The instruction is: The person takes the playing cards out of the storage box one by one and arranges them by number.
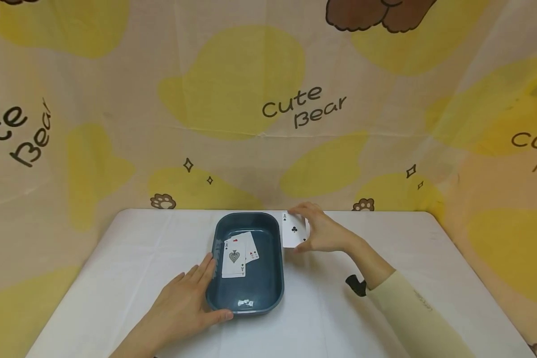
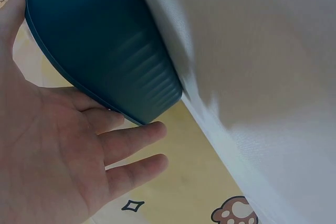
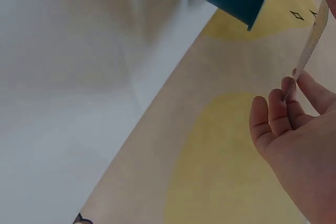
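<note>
A dark teal rectangular dish [image 1: 265, 283] stands on the table, its inside facing up. In it lie several overlapping playing cards, with an ace of spades [image 1: 234, 263] on top and a card with red marks [image 1: 251, 248] partly beneath. My left hand [image 1: 179, 303] rests along the dish's left rim, fingers extended and thumb at the near edge; the left wrist view has these fingers [image 2: 134, 142] by the dish's outer wall. Just right of the dish, my right hand [image 1: 324, 231] holds an ace of clubs [image 1: 291, 233] by its edges, above the table in the right wrist view.
The white-covered table [image 1: 161, 238] reaches back to a hanging cloth [image 1: 232, 164] printed with yellow patches and "Cute Bear" lettering. A black strap piece [image 1: 355, 286] shows at the right wrist, beside a pale sleeve [image 1: 411, 313].
</note>
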### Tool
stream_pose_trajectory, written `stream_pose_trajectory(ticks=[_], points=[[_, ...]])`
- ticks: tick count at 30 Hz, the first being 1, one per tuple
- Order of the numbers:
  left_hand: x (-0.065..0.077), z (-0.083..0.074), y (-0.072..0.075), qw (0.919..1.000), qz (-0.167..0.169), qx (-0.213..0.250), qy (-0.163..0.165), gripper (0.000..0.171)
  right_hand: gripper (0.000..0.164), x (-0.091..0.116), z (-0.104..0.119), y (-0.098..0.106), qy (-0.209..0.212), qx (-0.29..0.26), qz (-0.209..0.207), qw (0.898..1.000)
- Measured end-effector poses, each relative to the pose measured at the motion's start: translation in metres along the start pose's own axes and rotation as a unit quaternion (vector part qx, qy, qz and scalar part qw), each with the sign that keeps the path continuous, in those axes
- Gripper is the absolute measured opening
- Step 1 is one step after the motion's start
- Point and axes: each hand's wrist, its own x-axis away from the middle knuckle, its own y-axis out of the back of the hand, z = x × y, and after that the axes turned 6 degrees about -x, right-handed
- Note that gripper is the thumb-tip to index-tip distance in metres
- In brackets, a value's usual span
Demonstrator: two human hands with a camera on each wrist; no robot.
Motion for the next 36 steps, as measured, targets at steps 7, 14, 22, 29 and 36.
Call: stream_pose_trajectory(ticks=[7,14,22,29,36], points=[[0.000,0.002,-0.002,1.0000,-0.007,-0.004,-0.005,0.123,0.087,0.004,-0.013,0.002,-0.015,-0.005,-0.001,1.000],[-0.001,0.002,-0.004,0.9999,-0.008,-0.008,-0.006,0.126,0.087,0.006,-0.028,0.001,-0.036,-0.021,-0.001,0.999],[0.000,0.002,-0.003,0.9999,-0.007,-0.005,-0.006,0.124,0.089,0.007,-0.049,-0.004,-0.059,-0.015,0.008,0.998],[0.002,0.001,-0.006,0.9999,-0.013,-0.006,-0.005,0.123,0.093,0.010,-0.061,-0.009,-0.079,-0.019,0.013,0.997],[0.002,0.000,-0.009,0.9998,-0.015,-0.011,-0.001,0.124,0.089,0.010,-0.068,-0.016,-0.086,-0.006,0.025,0.996]])
